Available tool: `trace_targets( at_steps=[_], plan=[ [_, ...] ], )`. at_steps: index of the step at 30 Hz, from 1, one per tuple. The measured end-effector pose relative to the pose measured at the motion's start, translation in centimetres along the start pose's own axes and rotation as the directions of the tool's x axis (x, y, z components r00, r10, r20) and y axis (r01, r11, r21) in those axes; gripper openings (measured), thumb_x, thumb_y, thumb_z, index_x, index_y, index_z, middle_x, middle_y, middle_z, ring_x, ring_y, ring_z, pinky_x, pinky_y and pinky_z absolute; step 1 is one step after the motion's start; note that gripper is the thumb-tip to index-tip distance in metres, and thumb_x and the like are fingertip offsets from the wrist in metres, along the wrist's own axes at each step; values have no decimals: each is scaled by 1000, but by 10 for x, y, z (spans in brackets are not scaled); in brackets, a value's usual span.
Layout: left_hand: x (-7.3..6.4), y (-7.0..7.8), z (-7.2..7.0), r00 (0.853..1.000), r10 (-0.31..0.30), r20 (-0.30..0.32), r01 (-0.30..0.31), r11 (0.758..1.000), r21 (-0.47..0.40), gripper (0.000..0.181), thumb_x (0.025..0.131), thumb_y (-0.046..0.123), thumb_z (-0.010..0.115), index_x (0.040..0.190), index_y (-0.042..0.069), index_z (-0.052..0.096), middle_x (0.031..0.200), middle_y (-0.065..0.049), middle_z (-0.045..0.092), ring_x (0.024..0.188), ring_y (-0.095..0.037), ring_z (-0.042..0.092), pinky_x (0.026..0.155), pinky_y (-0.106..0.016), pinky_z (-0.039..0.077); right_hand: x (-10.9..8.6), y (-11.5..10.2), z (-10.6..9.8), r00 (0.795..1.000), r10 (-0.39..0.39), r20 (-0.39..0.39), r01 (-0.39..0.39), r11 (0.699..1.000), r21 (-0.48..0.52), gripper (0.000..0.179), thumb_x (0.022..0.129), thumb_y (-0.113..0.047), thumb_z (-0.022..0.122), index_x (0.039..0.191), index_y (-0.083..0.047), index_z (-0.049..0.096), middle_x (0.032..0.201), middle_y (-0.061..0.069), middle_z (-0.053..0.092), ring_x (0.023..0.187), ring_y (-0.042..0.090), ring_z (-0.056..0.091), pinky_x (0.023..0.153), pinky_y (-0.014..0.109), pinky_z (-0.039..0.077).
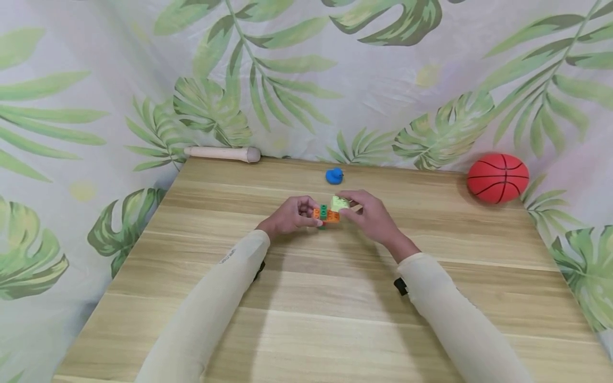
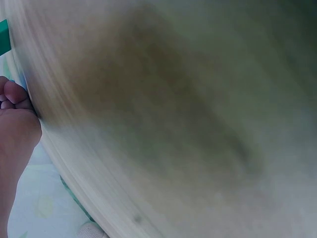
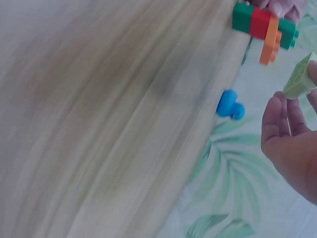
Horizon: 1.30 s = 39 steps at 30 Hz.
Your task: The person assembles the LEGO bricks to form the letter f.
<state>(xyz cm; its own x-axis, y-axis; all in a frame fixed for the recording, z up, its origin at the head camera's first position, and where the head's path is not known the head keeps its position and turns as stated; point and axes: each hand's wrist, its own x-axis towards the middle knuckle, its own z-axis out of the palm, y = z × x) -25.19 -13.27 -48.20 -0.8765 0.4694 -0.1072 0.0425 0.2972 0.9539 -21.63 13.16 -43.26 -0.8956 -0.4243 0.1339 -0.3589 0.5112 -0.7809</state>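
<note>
Between thumb and fingers my left hand (image 1: pixel 293 215) grips a stack of toy building bricks (image 3: pixel 260 23). In the right wrist view the stack shows green, red and orange bricks, the orange one sticking out sideways. My right hand (image 1: pixel 371 213) pinches a pale green brick (image 1: pixel 339 203) close beside the stack, overlapping its right end in the head view. The right wrist view shows a gap between the pale green brick and the orange one. At the left wrist view's edge, part of my left hand (image 2: pixel 19 106) and a green brick (image 2: pixel 4 37) appear.
A blue toy duck (image 1: pixel 334 175) sits just beyond my hands on the wooden table (image 1: pixel 306 319). At the far left edge lies a pale microphone-shaped stick (image 1: pixel 222 153). A red ball (image 1: pixel 498 178) rests at the back right corner, before a leaf-patterned cloth (image 1: pixel 287 69).
</note>
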Motion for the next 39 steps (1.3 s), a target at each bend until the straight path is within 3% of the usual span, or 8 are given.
trace_targets(
  at_steps=[7,28,34,39],
  plan=[
    [0,1,0,1000,-8,-1,8,1000,2,31,93,5,81,120,-1,68,99,-2,70,87,-11,62,74,-19,51,11,-8,16,998,-56,-1,56,998,-31,44,102,-15,75,145,-8,67,138,15,67,122,31,63,95,52,60],
    [0,0,1,1000,-19,0,19,1000,5,31,94,5,81,121,-1,66,99,-1,69,89,-13,61,73,-19,51,16,-24,17,999,-33,17,36,961,-274,41,95,-14,84,135,-8,74,126,14,71,119,36,68,101,51,57],
    [1,-1,1,1000,-25,-6,25,1000,16,32,93,4,80,121,-1,67,99,-1,69,89,-13,61,73,-19,50,16,-22,18,999,-15,28,21,967,-253,43,96,-13,82,137,-7,72,133,15,70,118,34,67,100,50,58],
    [0,3,1,1000,-31,-3,31,998,48,32,93,6,81,122,0,67,101,-2,67,91,-14,60,74,-20,50,12,-15,21,997,40,63,-28,985,-172,57,98,-9,79,151,-5,58,138,19,65,122,36,64,103,52,56]
  ],
)
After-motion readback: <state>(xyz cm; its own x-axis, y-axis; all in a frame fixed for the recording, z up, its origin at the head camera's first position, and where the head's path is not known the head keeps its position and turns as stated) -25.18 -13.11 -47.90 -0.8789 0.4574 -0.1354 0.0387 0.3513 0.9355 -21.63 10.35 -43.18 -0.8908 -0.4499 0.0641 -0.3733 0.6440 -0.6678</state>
